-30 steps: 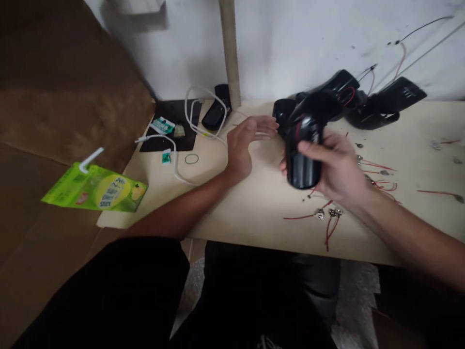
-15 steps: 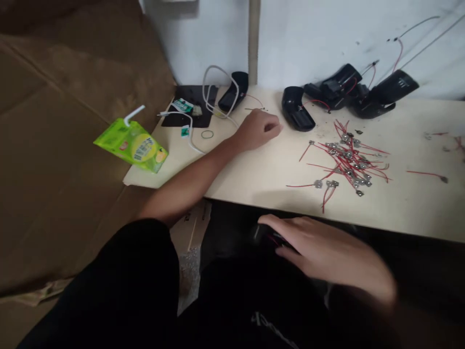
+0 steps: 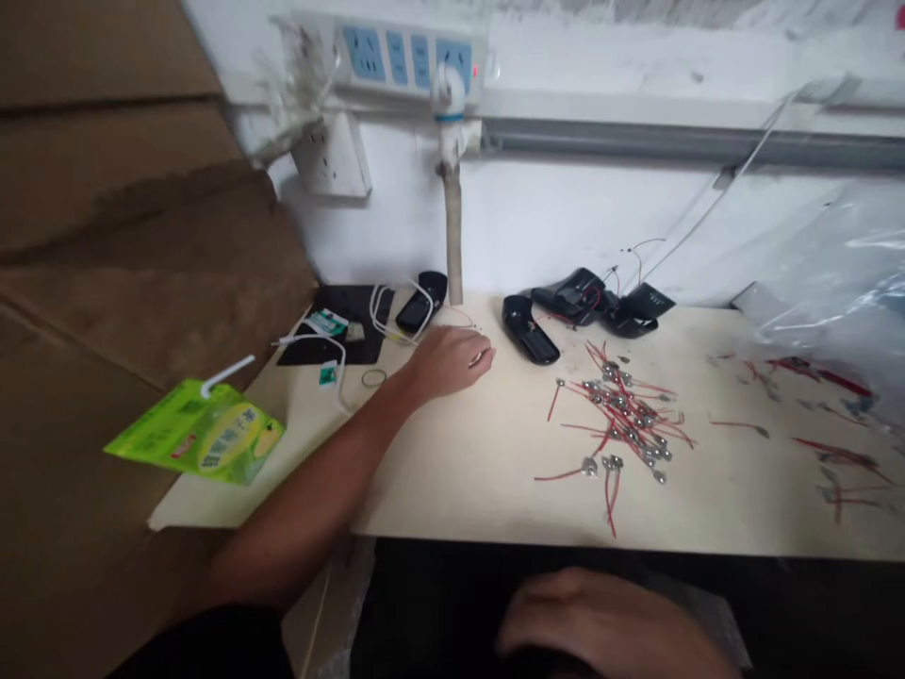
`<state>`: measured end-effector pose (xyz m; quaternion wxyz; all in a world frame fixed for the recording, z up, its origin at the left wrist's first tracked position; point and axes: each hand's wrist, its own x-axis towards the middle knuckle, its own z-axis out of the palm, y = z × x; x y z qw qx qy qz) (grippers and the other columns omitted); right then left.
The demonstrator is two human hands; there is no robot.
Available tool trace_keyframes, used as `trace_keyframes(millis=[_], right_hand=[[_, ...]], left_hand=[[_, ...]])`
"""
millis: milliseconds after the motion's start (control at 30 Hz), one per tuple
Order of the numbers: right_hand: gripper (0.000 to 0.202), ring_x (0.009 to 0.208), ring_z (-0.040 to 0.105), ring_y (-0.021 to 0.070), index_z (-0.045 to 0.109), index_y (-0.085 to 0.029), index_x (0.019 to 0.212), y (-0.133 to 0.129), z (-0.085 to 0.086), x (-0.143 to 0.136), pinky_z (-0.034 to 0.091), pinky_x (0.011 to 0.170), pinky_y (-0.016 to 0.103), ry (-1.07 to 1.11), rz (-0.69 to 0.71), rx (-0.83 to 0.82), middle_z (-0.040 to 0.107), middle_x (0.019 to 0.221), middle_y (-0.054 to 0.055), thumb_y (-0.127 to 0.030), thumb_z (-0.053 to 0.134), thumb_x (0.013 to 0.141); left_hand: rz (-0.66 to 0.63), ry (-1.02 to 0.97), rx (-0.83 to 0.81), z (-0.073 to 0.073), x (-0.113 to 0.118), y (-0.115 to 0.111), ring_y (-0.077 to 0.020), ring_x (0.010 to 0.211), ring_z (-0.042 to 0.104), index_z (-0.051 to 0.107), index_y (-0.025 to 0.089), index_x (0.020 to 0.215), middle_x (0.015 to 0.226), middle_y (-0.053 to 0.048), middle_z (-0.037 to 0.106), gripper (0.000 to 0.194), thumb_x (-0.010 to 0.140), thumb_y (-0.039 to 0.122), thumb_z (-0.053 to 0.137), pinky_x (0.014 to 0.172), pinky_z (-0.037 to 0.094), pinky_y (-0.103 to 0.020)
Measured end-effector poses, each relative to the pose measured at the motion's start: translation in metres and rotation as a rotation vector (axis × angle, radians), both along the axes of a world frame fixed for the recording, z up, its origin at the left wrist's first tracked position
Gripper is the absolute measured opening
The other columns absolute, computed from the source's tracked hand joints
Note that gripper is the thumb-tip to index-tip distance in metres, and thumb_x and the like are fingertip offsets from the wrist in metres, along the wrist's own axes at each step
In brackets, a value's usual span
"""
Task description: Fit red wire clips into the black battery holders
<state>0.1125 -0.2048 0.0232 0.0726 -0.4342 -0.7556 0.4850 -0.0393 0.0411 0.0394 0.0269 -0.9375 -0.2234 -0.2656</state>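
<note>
My left hand (image 3: 447, 364) rests on the pale table in a loose fist, and nothing shows in it. Just behind it lie a curved black plastic casing (image 3: 422, 302) and a looped white cable (image 3: 382, 311). To its right is another bent black casing (image 3: 529, 330). A heap of red wires with small metal tabs (image 3: 629, 410) spreads over the tabletop further right. My right hand (image 3: 600, 622) is low in front of the table edge, over my dark clothing. It is blurred and its fingers are mostly hidden, so what it holds cannot be made out.
A green drink pouch with a white straw (image 3: 212, 438) is at the table's left end, beside brown cardboard (image 3: 127, 207). More black casings (image 3: 576, 292) lean near the wall. A power strip (image 3: 403, 58) hangs above. Further red wires (image 3: 841, 453) and clear plastic (image 3: 841, 273) are at right.
The view has tilted up, bringing the power strip and wall into sight. My left hand stays in its fist on the table. My right hand, earlier around something dark, now shows lower down.
</note>
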Motion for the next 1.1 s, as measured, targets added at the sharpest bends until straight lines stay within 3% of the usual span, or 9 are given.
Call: trace_keyframes(millis=[100, 167, 233, 333, 467, 567, 633, 767, 1100], right_hand=[[0.019, 0.082, 0.064, 0.0172, 0.067, -0.027, 0.101, 0.052, 0.056, 0.028, 0.049, 0.075, 0.030, 0.193, -0.009, 0.315, 0.070, 0.090, 0.002, -0.037, 0.056, 0.089], [0.016, 0.074, 0.062, 0.0194, 0.065, -0.023, 0.090, 0.102, 0.069, 0.048, 0.049, 0.066, 0.033, 0.062, -0.291, 0.520, 0.067, 0.086, 0.006, -0.034, 0.054, 0.090], [0.025, 0.095, 0.060, 0.0308, 0.064, -0.021, 0.100, 0.149, 0.062, 0.062, 0.047, 0.080, 0.044, -0.125, -0.530, 0.734, 0.064, 0.107, 0.013, -0.039, 0.063, 0.082], [0.034, 0.110, 0.053, 0.0381, 0.065, -0.017, 0.104, 0.191, 0.035, 0.066, 0.042, 0.090, 0.052, -0.174, -0.496, 0.736, 0.061, 0.112, 0.017, -0.032, 0.072, 0.075], [0.033, 0.118, 0.050, 0.0326, 0.064, -0.017, 0.111, 0.184, 0.020, 0.055, 0.039, 0.100, 0.046, -0.139, -0.312, 0.719, 0.059, 0.121, 0.015, -0.030, 0.066, 0.081], [0.049, 0.118, 0.051, 0.0259, 0.050, -0.022, 0.132, 0.163, 0.029, 0.057, 0.043, 0.096, 0.037, -0.054, -0.224, 0.706, 0.051, 0.135, 0.011, -0.042, 0.057, 0.087], [0.046, 0.101, 0.058, 0.0229, 0.047, -0.019, 0.132, 0.155, 0.036, 0.066, 0.047, 0.083, 0.036, -0.034, -0.266, 0.704, 0.056, 0.127, 0.013, -0.042, 0.048, 0.092], [0.017, 0.070, 0.056, 0.0160, 0.063, -0.017, 0.091, 0.153, 0.036, 0.095, 0.044, 0.067, 0.033, -0.086, -0.191, 0.660, 0.065, 0.088, 0.006, -0.025, 0.047, 0.088], [0.014, 0.077, 0.052, 0.0166, 0.055, -0.019, 0.073, 0.156, 0.026, 0.111, 0.039, 0.069, 0.032, -0.142, 0.000, 0.570, 0.055, 0.086, 0.005, -0.013, 0.048, 0.083]], left_hand=[[0.015, -0.031, -0.030, -0.004, -0.003, 0.004, -0.0119, 0.052, 0.047, 0.055, 0.017, 0.057, 0.054, -0.001, 0.054, 0.032, 0.086, 0.024, 0.044, 0.054, 0.031, -0.026], [0.016, -0.041, -0.013, -0.006, -0.005, 0.007, -0.0112, 0.049, 0.045, 0.054, 0.017, 0.055, 0.051, 0.000, 0.053, 0.031, 0.084, 0.021, 0.045, 0.053, 0.030, -0.025], [0.019, -0.059, -0.012, -0.008, -0.007, 0.011, -0.0110, 0.049, 0.045, 0.052, 0.017, 0.053, 0.050, 0.001, 0.052, 0.032, 0.085, 0.021, 0.045, 0.052, 0.031, -0.025], [0.039, -0.096, -0.036, -0.008, -0.010, 0.013, -0.0106, 0.049, 0.046, 0.052, 0.016, 0.053, 0.050, 0.001, 0.052, 0.035, 0.086, 0.021, 0.044, 0.052, 0.034, -0.024], [0.077, -0.167, -0.084, -0.007, -0.007, 0.009, -0.0118, 0.064, 0.056, 0.064, 0.017, 0.091, 0.077, -0.003, 0.067, 0.021, 0.088, 0.023, 0.044, 0.063, 0.045, -0.024], [0.091, -0.258, -0.112, -0.007, -0.001, 0.003, -0.0171, 0.093, 0.060, 0.051, 0.017, 0.123, 0.107, -0.009, 0.064, 0.038, 0.086, 0.029, 0.051, 0.083, 0.050, -0.031], [0.084, -0.270, -0.121, -0.008, 0.002, 0.002, -0.0204, 0.107, 0.056, 0.051, 0.017, 0.123, 0.113, -0.011, 0.062, 0.039, 0.085, 0.029, 0.053, 0.096, 0.046, -0.038], [0.058, -0.183, -0.196, -0.014, 0.003, 0.008, -0.0205, 0.106, 0.058, 0.061, 0.017, 0.103, 0.107, -0.009, 0.064, 0.022, 0.086, 0.023, 0.049, 0.098, 0.046, -0.040], [0.031, -0.162, -0.223, -0.016, 0.002, 0.014, -0.0196, 0.099, 0.062, 0.062, 0.017, 0.101, 0.102, -0.008, 0.067, 0.020, 0.087, 0.024, 0.050, 0.091, 0.049, -0.039]])
